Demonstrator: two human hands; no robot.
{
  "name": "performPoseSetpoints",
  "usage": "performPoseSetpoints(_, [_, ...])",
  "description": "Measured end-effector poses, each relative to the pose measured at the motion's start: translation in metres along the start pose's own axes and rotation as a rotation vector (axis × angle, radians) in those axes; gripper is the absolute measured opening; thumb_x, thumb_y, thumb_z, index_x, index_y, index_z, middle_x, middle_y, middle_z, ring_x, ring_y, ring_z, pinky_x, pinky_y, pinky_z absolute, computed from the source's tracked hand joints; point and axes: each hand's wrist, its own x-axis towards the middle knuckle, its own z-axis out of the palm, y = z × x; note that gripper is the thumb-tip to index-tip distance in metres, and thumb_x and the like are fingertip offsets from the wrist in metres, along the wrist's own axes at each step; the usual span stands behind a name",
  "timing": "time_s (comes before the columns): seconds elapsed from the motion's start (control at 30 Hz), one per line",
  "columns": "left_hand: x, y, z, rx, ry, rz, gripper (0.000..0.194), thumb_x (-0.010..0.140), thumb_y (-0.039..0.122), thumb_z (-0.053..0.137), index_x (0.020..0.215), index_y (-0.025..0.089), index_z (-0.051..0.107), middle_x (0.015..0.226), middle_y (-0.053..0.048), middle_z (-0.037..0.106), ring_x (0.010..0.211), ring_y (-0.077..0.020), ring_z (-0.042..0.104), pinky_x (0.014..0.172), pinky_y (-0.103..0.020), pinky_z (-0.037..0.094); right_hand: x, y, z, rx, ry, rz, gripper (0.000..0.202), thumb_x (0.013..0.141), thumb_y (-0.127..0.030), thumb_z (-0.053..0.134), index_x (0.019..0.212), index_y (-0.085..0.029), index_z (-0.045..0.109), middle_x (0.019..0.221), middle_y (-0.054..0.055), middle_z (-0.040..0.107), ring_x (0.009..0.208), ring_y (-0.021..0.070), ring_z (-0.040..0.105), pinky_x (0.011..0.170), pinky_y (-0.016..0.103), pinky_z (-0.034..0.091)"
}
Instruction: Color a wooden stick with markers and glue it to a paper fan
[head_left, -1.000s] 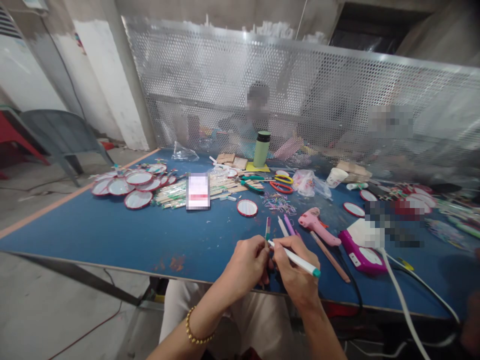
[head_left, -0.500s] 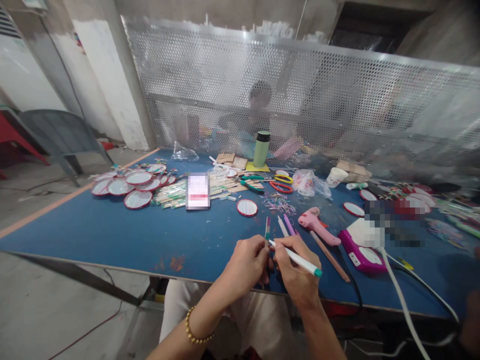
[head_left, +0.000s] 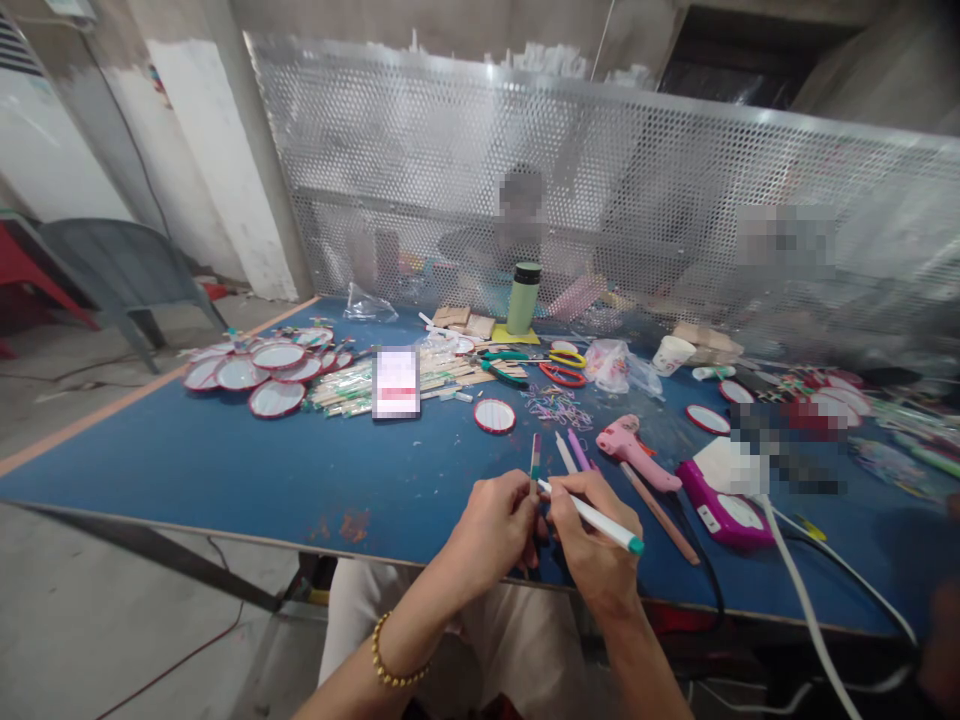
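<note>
At the table's front edge, my left hand (head_left: 499, 525) is closed round a thin wooden stick (head_left: 535, 460) that stands nearly upright, its top coloured purple, white and green. My right hand (head_left: 596, 540) grips a white marker pen (head_left: 600, 518) with a green end, and the pen's tip meets the stick or comes very close to it. Just beyond my hands lie a white pen (head_left: 565, 452) and a purple pen (head_left: 579, 450). A round white disc with a red rim (head_left: 494, 415) rests farther back.
A pink glue gun (head_left: 637, 452) and a magenta power box (head_left: 724, 510) with cables lie at right. At left are stacked red-rimmed discs (head_left: 277, 397), bundled sticks (head_left: 345, 392) and a phone (head_left: 396, 383). Behind stand pliers (head_left: 504, 367), a green bottle (head_left: 523, 300) and a perforated metal screen (head_left: 420, 150).
My hands, the stick and the marker pen stay almost exactly where they were. Behind the screen at right, a blurred patch now appears.
</note>
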Motion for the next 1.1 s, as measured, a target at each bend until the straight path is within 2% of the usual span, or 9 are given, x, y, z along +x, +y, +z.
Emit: performPoseSetpoints(1.1, [0.0011, -0.0053, 0.0006, -0.052, -0.009, -0.007, 0.025, 0.091, 0.030, 0.044, 0.069, 0.021, 0.047, 0.047, 0.005, 0.053, 0.036, -0.0096, 0.052, 0.037, -0.017, 0.039, -0.0001, -0.0002, 0.0000, -0.007, 0.021, 0.001, 0.021, 0.090, -0.025, 0.057, 0.071, -0.020, 0.066, 0.051, -0.004, 0.062, 0.039, 0.0104, 0.054, 0.042, 0.021, 0.043])
